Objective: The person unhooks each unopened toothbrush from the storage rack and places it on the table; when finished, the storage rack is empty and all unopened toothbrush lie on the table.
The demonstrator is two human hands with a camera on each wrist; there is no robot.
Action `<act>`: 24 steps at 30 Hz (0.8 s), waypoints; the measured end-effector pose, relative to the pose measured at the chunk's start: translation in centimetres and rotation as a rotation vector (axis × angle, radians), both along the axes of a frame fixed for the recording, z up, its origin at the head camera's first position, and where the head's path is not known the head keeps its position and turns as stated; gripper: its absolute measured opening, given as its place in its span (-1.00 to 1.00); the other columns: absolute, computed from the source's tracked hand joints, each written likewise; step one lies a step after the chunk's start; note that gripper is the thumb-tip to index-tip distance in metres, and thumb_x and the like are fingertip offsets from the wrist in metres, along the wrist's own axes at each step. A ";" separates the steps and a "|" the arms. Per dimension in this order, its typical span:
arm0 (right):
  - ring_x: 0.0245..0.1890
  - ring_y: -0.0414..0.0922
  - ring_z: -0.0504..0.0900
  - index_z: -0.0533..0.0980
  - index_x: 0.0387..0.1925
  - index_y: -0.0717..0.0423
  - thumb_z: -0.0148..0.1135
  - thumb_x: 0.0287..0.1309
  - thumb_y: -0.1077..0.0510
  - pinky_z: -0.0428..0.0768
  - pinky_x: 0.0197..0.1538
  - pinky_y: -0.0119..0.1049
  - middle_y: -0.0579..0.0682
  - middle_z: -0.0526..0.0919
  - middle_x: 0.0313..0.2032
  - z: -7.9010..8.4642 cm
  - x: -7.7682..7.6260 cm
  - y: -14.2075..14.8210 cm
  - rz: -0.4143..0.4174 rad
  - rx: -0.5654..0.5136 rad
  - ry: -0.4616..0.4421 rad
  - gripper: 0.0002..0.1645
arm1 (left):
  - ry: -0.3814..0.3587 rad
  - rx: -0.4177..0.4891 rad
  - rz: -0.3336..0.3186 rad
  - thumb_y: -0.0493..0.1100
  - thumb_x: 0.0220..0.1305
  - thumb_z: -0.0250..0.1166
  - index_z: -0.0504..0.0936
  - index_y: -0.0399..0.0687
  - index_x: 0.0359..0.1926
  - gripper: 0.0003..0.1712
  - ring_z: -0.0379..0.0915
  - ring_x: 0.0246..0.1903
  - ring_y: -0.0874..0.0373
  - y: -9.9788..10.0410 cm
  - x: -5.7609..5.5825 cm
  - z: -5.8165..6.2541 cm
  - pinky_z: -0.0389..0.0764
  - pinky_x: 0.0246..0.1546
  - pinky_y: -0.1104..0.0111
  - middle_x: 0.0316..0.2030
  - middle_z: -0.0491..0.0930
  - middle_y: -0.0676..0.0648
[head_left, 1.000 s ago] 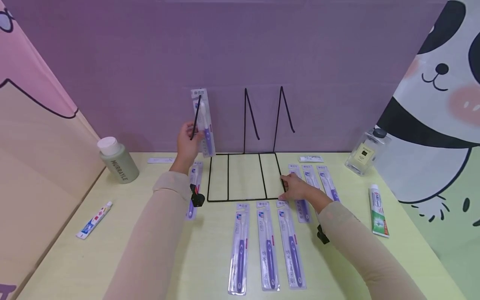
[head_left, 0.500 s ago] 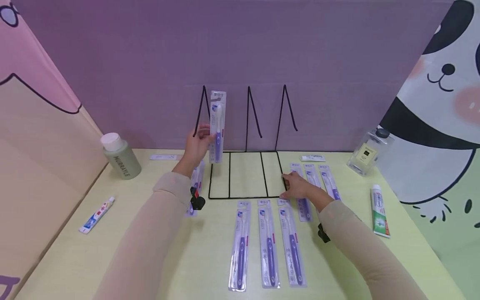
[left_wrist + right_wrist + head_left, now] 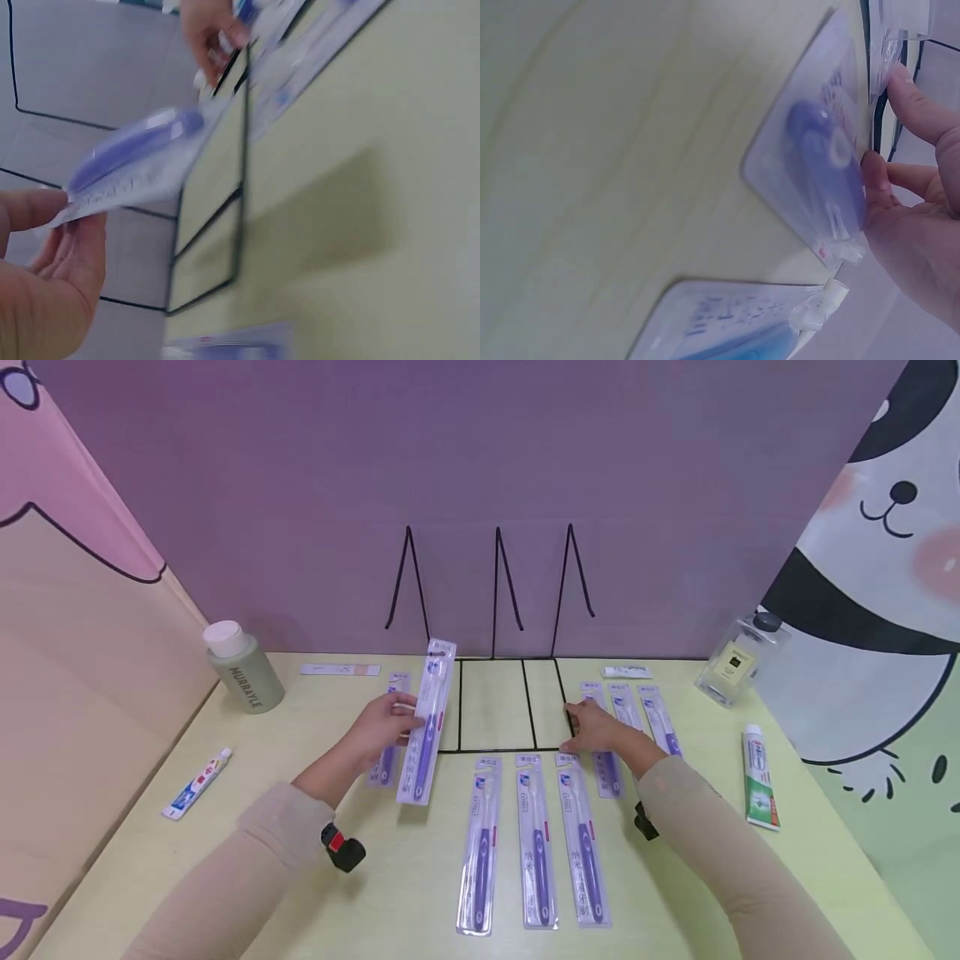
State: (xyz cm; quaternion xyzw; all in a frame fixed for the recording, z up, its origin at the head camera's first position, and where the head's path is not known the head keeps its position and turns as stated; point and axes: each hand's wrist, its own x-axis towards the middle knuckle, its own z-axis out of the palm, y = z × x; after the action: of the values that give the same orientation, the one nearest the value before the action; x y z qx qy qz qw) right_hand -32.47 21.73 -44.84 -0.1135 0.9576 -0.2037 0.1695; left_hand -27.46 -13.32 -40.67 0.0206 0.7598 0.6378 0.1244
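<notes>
My left hand (image 3: 382, 727) pinches a packaged toothbrush (image 3: 427, 727), purple-handled in a clear blister with a pale card, tilted above the table in front of the rack's left side. In the left wrist view, thumb and fingers grip the pack's edge (image 3: 142, 161). A black wire rack (image 3: 487, 751) has a flat base and several upright hooks, all bare. At its front right corner my right hand (image 3: 596, 727) holds the base wire between thumb and fingers. Three packaged toothbrushes (image 3: 540, 860) lie side by side before the rack. Another toothbrush pack (image 3: 384, 764) lies partly hidden behind my left hand.
More toothbrush packs (image 3: 660, 722) lie right of the rack, partly under my right arm. A green bottle (image 3: 255, 681) and a small toothpaste tube (image 3: 197, 783) are at left. A glass bottle (image 3: 731, 664) and a green-white toothpaste tube (image 3: 761, 781) stand and lie at right.
My left hand has brought the toothbrush pack away from the left hook, first rightward, then down and toward me. My right hand stays at the rack's corner.
</notes>
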 end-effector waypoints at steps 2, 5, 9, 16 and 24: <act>0.05 0.03 0.33 0.01 0.34 0.24 0.39 -0.09 0.00 0.35 0.05 -0.13 0.22 0.21 0.11 -0.1 0.1 -0.1 -0.010 -0.006 -0.010 0.07 | -0.049 0.002 -0.011 -0.40 0.16 0.14 0.29 -0.38 0.00 -0.62 0.51 -0.38 0.04 -0.3 1.7 -1.3 0.54 -0.34 0.23 -0.24 0.48 -0.25; 0.05 0.03 0.34 0.01 0.34 0.23 0.39 -0.09 -0.01 0.36 0.04 -0.13 0.22 0.20 0.11 -0.2 0.3 -0.1 -0.011 -0.007 -0.012 0.07 | -0.121 -0.005 -0.024 -0.43 0.13 0.15 0.30 -0.39 -0.06 -0.66 0.50 -0.39 0.02 -0.5 4.3 -3.3 0.55 -0.35 0.21 -0.31 0.49 -0.23; 0.05 0.05 0.33 0.01 0.33 0.25 0.38 -0.08 0.00 0.34 0.04 -0.11 0.25 0.17 0.13 0.0 0.3 -0.2 0.010 -0.006 -0.005 0.06 | -0.174 -0.035 -0.038 -0.45 0.08 0.18 0.32 -0.40 -0.13 -0.69 0.48 -0.43 0.03 -0.4 7.4 -5.0 0.55 -0.42 0.23 -0.37 0.48 -0.21; 0.06 0.07 0.31 0.00 0.33 0.26 0.39 -0.09 0.00 0.32 0.07 -0.07 0.27 0.16 0.14 0.6 0.3 -0.1 0.005 -0.003 -0.007 0.08 | -0.219 -0.028 -0.096 -0.46 0.06 0.21 0.28 -0.39 -0.16 -0.67 0.44 -0.49 0.07 -0.2 10.2 -6.0 0.55 -0.47 0.26 -0.42 0.39 -0.18; 0.08 0.06 0.30 0.00 0.34 0.25 0.39 -0.09 0.01 0.31 0.07 -0.09 0.26 0.13 0.15 0.4 0.2 -0.1 -0.002 -0.026 -0.020 0.07 | -0.066 -0.413 -0.155 -0.31 0.09 0.27 0.29 -0.33 -0.15 -0.62 0.44 -0.66 0.11 0.2 10.5 -5.7 0.49 -0.63 0.31 -0.57 0.46 -0.11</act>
State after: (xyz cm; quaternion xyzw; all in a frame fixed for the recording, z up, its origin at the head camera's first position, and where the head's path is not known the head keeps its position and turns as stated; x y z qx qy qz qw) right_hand -32.31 21.66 -44.42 -0.1127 0.9532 -0.2172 0.1774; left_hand -16.98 -13.14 -46.33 0.0321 0.8661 0.4573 0.1994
